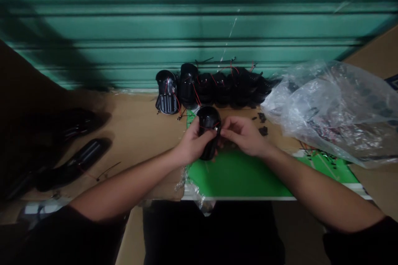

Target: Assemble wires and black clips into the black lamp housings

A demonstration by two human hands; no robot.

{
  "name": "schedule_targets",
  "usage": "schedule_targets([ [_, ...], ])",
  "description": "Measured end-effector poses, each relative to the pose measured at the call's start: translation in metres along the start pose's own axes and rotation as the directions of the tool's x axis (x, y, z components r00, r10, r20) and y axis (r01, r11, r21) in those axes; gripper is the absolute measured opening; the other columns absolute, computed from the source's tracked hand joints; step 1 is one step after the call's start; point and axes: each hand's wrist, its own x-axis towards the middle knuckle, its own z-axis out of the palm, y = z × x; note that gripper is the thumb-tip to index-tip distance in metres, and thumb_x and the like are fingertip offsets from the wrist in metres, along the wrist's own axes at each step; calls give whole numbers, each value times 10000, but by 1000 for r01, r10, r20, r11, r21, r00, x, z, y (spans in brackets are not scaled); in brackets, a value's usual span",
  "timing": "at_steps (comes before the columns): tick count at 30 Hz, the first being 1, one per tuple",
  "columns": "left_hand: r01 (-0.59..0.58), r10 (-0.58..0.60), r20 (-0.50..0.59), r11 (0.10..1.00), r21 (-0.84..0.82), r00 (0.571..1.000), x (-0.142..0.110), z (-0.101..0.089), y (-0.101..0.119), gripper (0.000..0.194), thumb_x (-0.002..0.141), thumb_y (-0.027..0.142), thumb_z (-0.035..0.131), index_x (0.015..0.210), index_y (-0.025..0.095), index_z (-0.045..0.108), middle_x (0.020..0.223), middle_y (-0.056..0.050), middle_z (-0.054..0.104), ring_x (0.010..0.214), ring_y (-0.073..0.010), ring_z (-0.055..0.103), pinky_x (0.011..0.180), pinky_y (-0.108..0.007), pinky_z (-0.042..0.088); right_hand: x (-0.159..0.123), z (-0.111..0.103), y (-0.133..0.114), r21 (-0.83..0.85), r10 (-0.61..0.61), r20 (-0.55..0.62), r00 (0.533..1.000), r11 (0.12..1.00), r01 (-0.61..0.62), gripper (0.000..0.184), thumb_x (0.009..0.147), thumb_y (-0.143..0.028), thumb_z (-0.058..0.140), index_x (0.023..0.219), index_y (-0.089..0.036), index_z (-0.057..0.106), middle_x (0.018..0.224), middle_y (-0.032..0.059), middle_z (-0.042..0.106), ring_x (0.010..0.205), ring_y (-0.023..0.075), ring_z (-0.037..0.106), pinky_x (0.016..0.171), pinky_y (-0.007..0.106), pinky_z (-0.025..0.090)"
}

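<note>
My left hand [191, 145] is wrapped around a black rounded plastic housing [208, 126] with thin red wires on it, holding it upright above a green mat [239, 174]. My right hand [244, 134] pinches at the housing's right side, fingers closed near a red wire. What the fingertips grip is too small to make out.
A row of similar black housings with red wires [211, 87] lines the green shutter wall [199, 25]. A crumpled clear plastic bag [336, 107] lies at right. Dark elongated parts [81, 157] sit on the cardboard surface [137, 132] at left. Small black bits [263, 124] lie near the bag.
</note>
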Motion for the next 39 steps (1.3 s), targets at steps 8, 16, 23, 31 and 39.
schedule_targets([
  [8, 39, -39, 2, 999, 35, 999, -6, 0, -1, 702, 811, 530, 769, 1283, 236, 341, 764, 37, 630, 494, -171, 633, 405, -313, 550, -4, 3, 1, -42, -94, -12, 995, 995, 94, 402, 832, -320, 931, 767, -149, 573, 748, 36, 685, 648, 149, 703, 595, 218, 597],
  [16, 57, -59, 28, 996, 71, 998, -7, -3, -3, 679, 860, 513, 726, 1361, 254, 348, 825, 26, 627, 507, -157, 640, 422, -299, 552, -6, 6, -5, -126, -126, -22, 992, 985, 122, 423, 836, -347, 927, 734, -140, 573, 708, 41, 670, 621, 141, 682, 576, 204, 578],
  [23, 63, -65, 28, 996, 67, 997, -7, 1, 1, 669, 845, 499, 739, 1324, 240, 351, 795, 27, 635, 518, -152, 635, 428, -287, 550, -8, 6, -4, -97, -62, -25, 998, 994, 59, 443, 827, -345, 936, 745, -151, 546, 705, 52, 688, 645, 172, 719, 599, 222, 592],
  [31, 58, -58, 34, 998, 5, 998, -5, 0, 7, 621, 831, 505, 728, 1236, 234, 343, 780, 25, 649, 521, -179, 653, 423, -317, 562, -5, 6, -8, -56, -80, -21, 997, 995, 79, 362, 916, -395, 870, 849, -154, 608, 790, 64, 743, 688, 158, 738, 640, 223, 611],
  [39, 86, -84, 24, 993, -83, 996, 1, -3, 11, 542, 807, 406, 738, 1189, 178, 428, 771, -32, 685, 547, -175, 664, 471, -323, 593, -1, 2, -2, -61, -83, 6, 997, 995, 83, 281, 1000, -377, 780, 943, -154, 619, 815, 45, 727, 712, 132, 727, 657, 210, 595],
])
